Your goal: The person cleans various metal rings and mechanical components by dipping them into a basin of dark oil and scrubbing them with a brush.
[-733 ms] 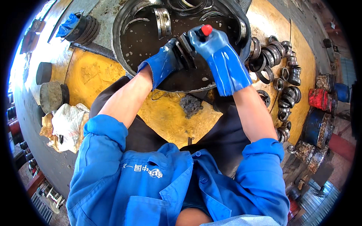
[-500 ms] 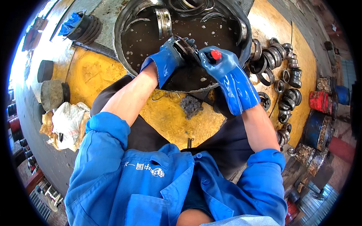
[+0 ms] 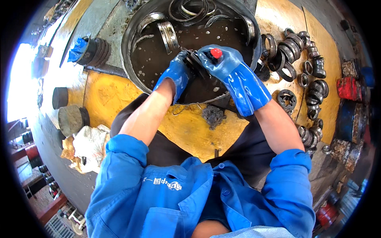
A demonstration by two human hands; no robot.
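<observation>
A: The hands first: what has each one got?

B: The left hand (image 3: 178, 70) grips a dark metal part (image 3: 196, 68). The right hand (image 3: 223, 60) is closed around a red-ended tool (image 3: 216, 53), with the red tip poking out of the fist.

A: Where exactly is the part?

B: Between the two hands, tilted, over the dark liquid (image 3: 158, 63) in the round basin (image 3: 257, 41). The gloves hide much of it, so I can't tell its full shape, or whether the tool's working end touches it.

A: So how would you work it well?

B: I'd make the left hand the clamp and let the right do the moving. The gloves look wet, so the metal is probably slick; a deep, firm hold beats a fingertip pinch. Left fingers should sit out of the tool's line. Short, even passes, then a small turn of the part, ought to cover it better than big sweeps.

A: Anything nearby to mind?

B: A wide shiny ring (image 3: 170, 35) stands in the liquid, beyond the left hand and further left. Right of the right hand, outside the basin, are more metal rings (image 3: 286, 51). Working low over the basin should catch the drips.
</observation>
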